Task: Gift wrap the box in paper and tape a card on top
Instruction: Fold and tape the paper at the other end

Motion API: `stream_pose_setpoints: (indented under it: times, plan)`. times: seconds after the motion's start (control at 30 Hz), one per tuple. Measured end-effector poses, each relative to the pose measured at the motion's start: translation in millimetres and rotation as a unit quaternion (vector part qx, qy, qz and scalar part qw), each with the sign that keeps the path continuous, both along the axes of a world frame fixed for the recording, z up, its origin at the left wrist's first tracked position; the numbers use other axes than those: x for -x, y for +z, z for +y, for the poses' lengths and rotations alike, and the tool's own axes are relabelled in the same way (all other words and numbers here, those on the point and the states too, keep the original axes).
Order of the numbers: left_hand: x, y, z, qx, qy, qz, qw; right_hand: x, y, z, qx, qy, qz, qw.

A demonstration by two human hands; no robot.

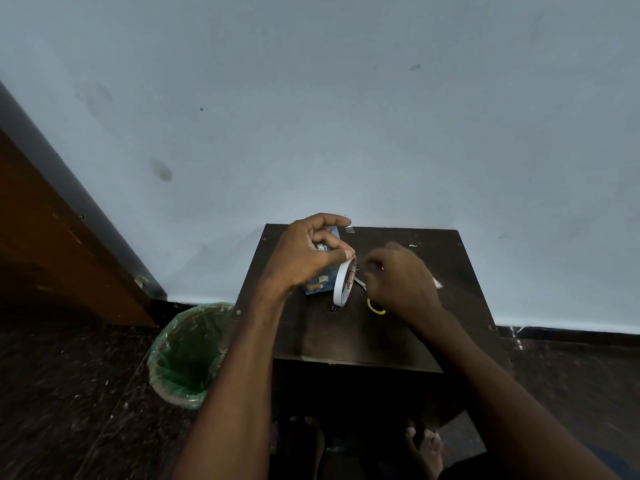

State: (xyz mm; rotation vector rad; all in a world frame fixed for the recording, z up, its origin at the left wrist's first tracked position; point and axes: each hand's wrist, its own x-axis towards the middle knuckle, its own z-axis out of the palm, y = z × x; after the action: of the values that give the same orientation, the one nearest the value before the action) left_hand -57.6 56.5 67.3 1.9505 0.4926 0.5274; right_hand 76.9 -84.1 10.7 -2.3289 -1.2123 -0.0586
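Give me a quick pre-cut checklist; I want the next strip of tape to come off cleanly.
1. Tape roll held firmly: ok, the left hand grips it on edge above the table.
2. Scissors in hand: ok, the right hand holds them, yellow handle showing.
3. Blades set on the tape: cannot tell, hidden by the hand.
4. Wrapped box within reach: ok, it lies just behind the left hand.
5. Card ready: cannot tell; only a pale corner shows past the right hand.
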Motion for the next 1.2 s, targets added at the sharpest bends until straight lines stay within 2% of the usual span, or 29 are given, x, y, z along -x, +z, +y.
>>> stream_pose_setpoints:
  times: [0.1,0.23,0.37,0.7,0.9,1.2]
  plan:
    - [1,0,1,0.015,-0.014,0.001,1.000,4,7,7,-0.151,0.064,0.064,0.984]
    - [2,-6,1,0.068,0.007,-0.035,0.997,14,4,10,-0.190,0.072,0.117,0.972]
    - [-5,-6,-4,0.120,0.071,-0.076,0.987,13,-2,10,-0.201,0.041,0.058,0.977]
    - [-4,-7,0,0.126,0.045,-0.073,0.988,8,2,10,-0.196,0.052,0.013,0.979]
    - [-6,-8,0,0.089,0.050,-0.049,0.994,8,4,9,-0.208,0.050,-0.016,0.977]
    - [-8,-4,-4,0.021,0.059,-0.027,0.998,5,4,5,-0.275,0.007,-0.123,0.953]
